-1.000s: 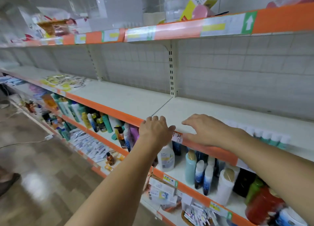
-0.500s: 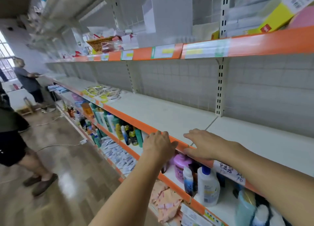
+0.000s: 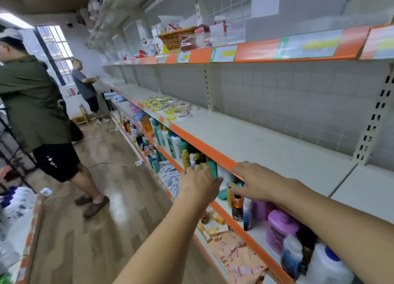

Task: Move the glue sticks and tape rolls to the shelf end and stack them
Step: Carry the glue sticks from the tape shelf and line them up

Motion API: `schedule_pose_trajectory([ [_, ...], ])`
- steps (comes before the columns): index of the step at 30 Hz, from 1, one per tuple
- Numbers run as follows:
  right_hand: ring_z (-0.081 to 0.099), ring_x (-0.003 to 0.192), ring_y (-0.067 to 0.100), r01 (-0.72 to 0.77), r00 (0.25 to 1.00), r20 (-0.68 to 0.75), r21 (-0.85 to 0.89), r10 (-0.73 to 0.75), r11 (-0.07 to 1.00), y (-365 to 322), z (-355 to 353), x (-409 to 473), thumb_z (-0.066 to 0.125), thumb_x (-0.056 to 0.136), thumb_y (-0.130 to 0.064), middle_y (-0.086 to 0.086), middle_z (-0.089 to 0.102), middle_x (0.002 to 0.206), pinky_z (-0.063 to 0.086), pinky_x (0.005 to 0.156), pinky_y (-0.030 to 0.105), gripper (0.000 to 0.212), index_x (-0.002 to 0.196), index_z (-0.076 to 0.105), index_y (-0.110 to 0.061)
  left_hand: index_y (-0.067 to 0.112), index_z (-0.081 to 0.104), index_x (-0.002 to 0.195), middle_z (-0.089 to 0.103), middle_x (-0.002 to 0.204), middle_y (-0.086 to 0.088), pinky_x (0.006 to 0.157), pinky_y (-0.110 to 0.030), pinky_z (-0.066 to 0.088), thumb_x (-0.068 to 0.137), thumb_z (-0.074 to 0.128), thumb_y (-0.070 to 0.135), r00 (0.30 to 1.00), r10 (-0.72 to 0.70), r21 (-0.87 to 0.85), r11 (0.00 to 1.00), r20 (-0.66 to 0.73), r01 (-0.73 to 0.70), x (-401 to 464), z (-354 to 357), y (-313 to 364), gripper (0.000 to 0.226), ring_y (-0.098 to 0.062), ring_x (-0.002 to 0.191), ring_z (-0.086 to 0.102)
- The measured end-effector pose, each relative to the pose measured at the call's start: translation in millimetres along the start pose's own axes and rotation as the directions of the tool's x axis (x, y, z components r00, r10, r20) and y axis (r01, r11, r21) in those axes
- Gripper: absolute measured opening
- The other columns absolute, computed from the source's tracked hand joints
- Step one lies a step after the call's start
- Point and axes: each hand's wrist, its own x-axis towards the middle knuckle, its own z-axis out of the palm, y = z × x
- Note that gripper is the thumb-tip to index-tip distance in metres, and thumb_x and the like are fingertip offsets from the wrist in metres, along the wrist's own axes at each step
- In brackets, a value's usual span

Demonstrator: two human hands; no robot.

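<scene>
Here, both hands apart and empty at the orange shelf edge (image 3: pixel 221 159): left hand (image 3: pixel 199 182) loosely curled, right hand (image 3: pixel 259 183) spread flat. Tape rolls (image 3: pixel 170 107), probably, heaped far along the same shelf. Price tags (image 3: pixel 222 53) too blurred to read.

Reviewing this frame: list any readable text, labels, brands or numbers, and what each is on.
No text can be read in this frame.
Price tags on the upper shelf's orange strip: blurred.
Bottle labels on the lower shelf: too small and blurred.
White marks on a bystander's black shorts: not legible.
</scene>
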Motion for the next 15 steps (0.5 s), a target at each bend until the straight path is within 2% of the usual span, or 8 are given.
schedule_pose_trajectory([
  [3,0.048,0.124,0.024,0.053,0.998,-0.027,-0.002,-0.053,0.999,-15,0,40,0.053,0.09,-0.056,0.002,0.046,0.139,0.044,0.101,0.04,0.066,0.147,0.039,-0.027,0.014,0.046,0.134,0.051,0.136,-0.009,0.105,-0.043,0.036,0.1,0.028,0.06,0.999,-0.055,-0.015,0.998,-0.004,0.055,22,2,-28,0.06,-0.03,0.127,0.045],
  [6,0.045,0.13,0.024,0.097,0.994,-0.037,-0.016,-0.098,0.995,-25,2,85,0.054,0.092,-0.055,0.003,0.042,0.146,0.042,0.105,0.041,0.066,0.148,0.039,-0.024,0.014,0.047,0.133,0.053,0.135,-0.009,0.102,-0.042,0.038,0.1,0.032,0.057,0.995,-0.097,-0.014,0.995,-0.001,0.097,46,2,-56,0.057,-0.03,0.126,0.047],
  [9,0.048,0.127,0.024,0.137,0.99,-0.026,-0.033,-0.138,0.99,-35,5,136,0.053,0.092,-0.055,0.002,0.046,0.142,0.044,0.102,0.043,0.059,0.142,0.045,-0.023,0.016,0.043,0.14,0.051,0.138,-0.01,0.104,-0.043,0.038,0.099,0.035,0.057,0.99,-0.138,-0.022,0.99,-0.012,0.138,74,1,-87,0.058,-0.03,0.128,0.046],
  [13,0.052,0.117,0.024,0.18,0.984,0.009,-0.03,-0.18,0.983,-50,-1,209,0.055,0.091,-0.055,0.001,0.052,0.126,0.047,0.094,0.04,0.051,0.13,0.052,-0.023,0.016,0.043,0.14,0.049,0.14,-0.01,0.107,-0.043,0.036,0.099,0.035,0.055,0.98,-0.198,-0.005,0.98,0.002,0.198,120,-4,-131,0.057,-0.031,0.13,0.045],
  [15,0.052,0.117,0.024,0.194,0.981,0.032,-0.026,-0.193,0.981,-56,-4,246,0.055,0.09,-0.056,0.002,0.052,0.125,0.047,0.095,0.042,0.052,0.129,0.053,-0.023,0.016,0.044,0.139,0.049,0.139,-0.01,0.106,-0.043,0.035,0.099,0.035,0.055,0.974,-0.226,-0.001,0.974,0.006,0.226,148,-9,-154,0.057,-0.03,0.129,0.045],
])
